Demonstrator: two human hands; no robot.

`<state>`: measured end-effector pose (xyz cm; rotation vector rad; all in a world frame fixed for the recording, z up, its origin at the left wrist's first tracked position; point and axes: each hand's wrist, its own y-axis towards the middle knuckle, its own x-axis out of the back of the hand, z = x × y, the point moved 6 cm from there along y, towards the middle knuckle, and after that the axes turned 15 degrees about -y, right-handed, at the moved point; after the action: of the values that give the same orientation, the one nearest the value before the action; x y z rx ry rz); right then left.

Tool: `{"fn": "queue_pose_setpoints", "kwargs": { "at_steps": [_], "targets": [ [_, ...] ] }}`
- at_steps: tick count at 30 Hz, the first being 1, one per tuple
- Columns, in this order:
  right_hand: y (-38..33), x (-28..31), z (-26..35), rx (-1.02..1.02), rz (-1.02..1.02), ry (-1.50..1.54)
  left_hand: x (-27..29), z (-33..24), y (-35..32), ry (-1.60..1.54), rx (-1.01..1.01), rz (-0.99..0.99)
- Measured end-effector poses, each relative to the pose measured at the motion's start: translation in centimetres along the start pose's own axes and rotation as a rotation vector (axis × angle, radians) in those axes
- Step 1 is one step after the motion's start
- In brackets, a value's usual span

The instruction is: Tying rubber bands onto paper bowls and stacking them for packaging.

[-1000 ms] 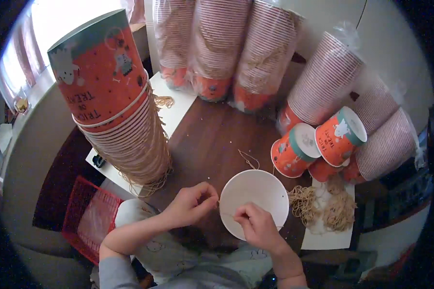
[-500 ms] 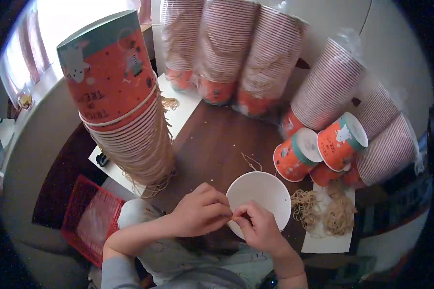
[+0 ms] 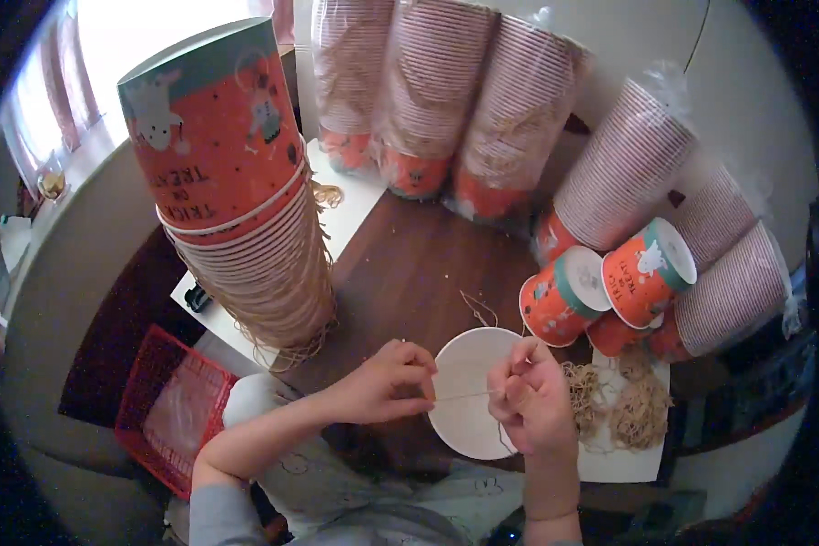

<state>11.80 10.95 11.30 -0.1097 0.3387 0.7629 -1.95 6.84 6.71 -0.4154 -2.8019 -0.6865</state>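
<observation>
Pinching the thin cord [image 3: 464, 395] in our left hand [image 3: 389, 387], we hold it straight over the open-mouthed white cup [image 3: 464, 432] because our right hand [image 3: 533, 402], apparently gripping it too, stands apart.

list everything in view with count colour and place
open cup: one, white inside, front centre
taut strand: one, pale, across cup
tall cup stack: one, orange and green, left
bagged cup stacks: six, orange and whitish, back and right
loose cups: at least three, orange and green, right
cord bundles: two, tan, right
boards: two, white, left and right
basket: one, red, lower left
table: one, brown, centre
trousers: one pair, pale, bottom
hands: two, bare, front centre
</observation>
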Motion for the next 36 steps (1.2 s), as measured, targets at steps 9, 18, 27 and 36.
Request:
{"fn": "queue_pose_setpoints", "kwargs": {
  "at_steps": [9, 18, 27, 36],
  "targets": [
    [-0.3, -0.4, 0.7, 0.003, 0.034, 0.007, 0.2, -0.2, 0.2, 0.113, -0.014, -0.037],
    [0.1, -0.9, 0.9, -0.011, 0.049, -0.081, -0.1, -1.7, 0.7, 0.137, -0.085, 0.013],
    [0.6, -0.5, 0.8, -0.025, 0.038, 0.067, 0.1, -1.0, 0.4, 0.161, -0.105, 0.038],
    [0.0, -0.5, 2.3, 0.013, 0.044, 0.109, -1.0, -0.9, 0.3, 0.244, -0.162, 0.122]
  ]
}}
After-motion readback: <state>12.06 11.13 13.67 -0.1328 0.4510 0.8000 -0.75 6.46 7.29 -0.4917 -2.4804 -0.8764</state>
